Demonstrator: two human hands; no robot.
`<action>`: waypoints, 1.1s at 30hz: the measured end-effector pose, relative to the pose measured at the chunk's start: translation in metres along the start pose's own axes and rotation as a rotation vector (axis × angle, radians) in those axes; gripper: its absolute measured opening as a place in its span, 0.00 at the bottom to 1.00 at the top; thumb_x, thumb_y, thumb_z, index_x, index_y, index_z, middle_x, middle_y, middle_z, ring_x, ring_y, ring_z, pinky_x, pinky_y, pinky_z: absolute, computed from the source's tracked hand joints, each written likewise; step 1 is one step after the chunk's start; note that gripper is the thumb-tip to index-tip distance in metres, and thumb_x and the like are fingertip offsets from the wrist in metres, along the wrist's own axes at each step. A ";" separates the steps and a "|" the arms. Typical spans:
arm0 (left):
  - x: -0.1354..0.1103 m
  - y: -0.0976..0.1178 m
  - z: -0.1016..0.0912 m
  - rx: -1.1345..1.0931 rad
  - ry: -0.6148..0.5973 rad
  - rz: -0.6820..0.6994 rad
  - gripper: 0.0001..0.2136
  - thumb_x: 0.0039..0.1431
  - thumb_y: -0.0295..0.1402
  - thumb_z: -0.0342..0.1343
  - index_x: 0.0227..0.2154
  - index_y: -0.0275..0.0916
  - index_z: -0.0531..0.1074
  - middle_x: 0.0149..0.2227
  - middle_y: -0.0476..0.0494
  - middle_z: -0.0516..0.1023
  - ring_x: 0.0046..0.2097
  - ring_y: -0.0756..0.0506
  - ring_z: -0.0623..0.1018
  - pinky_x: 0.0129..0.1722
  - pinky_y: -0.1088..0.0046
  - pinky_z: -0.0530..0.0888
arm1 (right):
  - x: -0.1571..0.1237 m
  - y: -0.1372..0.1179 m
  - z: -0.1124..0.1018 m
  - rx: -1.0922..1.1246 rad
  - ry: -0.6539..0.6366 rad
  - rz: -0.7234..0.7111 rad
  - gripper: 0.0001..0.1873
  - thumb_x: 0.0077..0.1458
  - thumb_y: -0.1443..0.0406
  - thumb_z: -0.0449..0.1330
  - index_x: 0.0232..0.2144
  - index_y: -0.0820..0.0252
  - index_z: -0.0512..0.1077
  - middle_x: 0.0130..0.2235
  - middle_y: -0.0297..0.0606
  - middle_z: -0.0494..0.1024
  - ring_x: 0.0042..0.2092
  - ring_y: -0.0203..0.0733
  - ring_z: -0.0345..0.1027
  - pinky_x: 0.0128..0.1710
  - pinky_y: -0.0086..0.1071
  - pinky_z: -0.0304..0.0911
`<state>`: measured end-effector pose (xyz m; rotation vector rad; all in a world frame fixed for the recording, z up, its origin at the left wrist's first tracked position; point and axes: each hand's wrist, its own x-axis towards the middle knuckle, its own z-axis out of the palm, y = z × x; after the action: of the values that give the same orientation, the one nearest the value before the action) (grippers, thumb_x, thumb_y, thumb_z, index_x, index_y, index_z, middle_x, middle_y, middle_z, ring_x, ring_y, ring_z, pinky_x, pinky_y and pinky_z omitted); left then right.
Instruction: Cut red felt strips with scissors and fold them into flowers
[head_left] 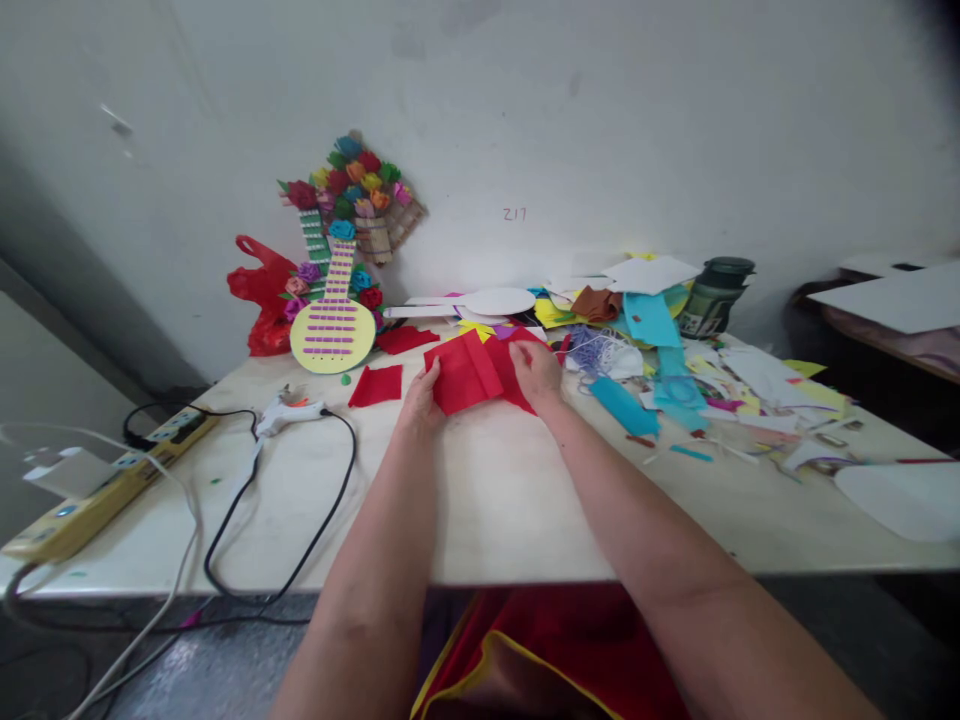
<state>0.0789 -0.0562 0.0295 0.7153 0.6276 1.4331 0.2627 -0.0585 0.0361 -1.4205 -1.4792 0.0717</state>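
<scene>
A piece of red crepe paper [461, 375] with a folded strip along its right side is held up over the table. My left hand [424, 398] grips its left edge, thumb on top. My right hand [537, 372] is closed, fingers curled against a second part of red paper [514, 385] just to the right; whether both parts are one sheet I cannot tell. Nearby on the table lie a small red paper piece [377, 385] and a flatter red scrap [407, 339].
A white glue gun [289, 410] with a black cord lies left, near a yellow power strip [112, 490]. A yellow guitar-shaped craft [334, 335] and paper flowers [360, 185] stand against the wall. Paper scraps [772, 385], yarn [592, 350] and a dark green bottle [716, 298] crowd the right.
</scene>
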 end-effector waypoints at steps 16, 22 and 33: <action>0.002 -0.012 -0.001 0.157 0.010 -0.050 0.17 0.40 0.34 0.64 0.35 0.33 0.72 0.33 0.38 0.77 0.36 0.41 0.77 0.39 0.62 0.74 | -0.018 -0.017 0.027 0.400 -0.439 0.171 0.47 0.36 0.54 0.64 0.58 0.56 0.51 0.50 0.44 0.68 0.40 0.40 0.67 0.38 0.33 0.63; 0.001 -0.012 0.001 0.152 0.037 -0.008 0.17 0.38 0.33 0.65 0.32 0.31 0.72 0.31 0.38 0.78 0.33 0.41 0.77 0.38 0.61 0.74 | -0.025 -0.023 0.034 -0.026 -0.364 0.032 0.31 0.45 0.63 0.57 0.53 0.62 0.60 0.46 0.48 0.71 0.42 0.46 0.66 0.39 0.36 0.59; 0.011 -0.005 -0.015 0.123 0.063 0.086 0.16 0.33 0.25 0.66 0.29 0.37 0.70 0.25 0.49 0.75 0.27 0.50 0.75 0.31 0.73 0.72 | -0.009 -0.004 0.028 0.077 -0.260 0.062 0.16 0.46 0.61 0.53 0.13 0.59 0.57 0.16 0.27 0.55 0.22 0.32 0.50 0.24 0.27 0.46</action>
<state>0.0719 -0.0438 0.0162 0.8038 0.7464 1.5111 0.2392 -0.0505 0.0209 -1.4349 -1.6237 0.3596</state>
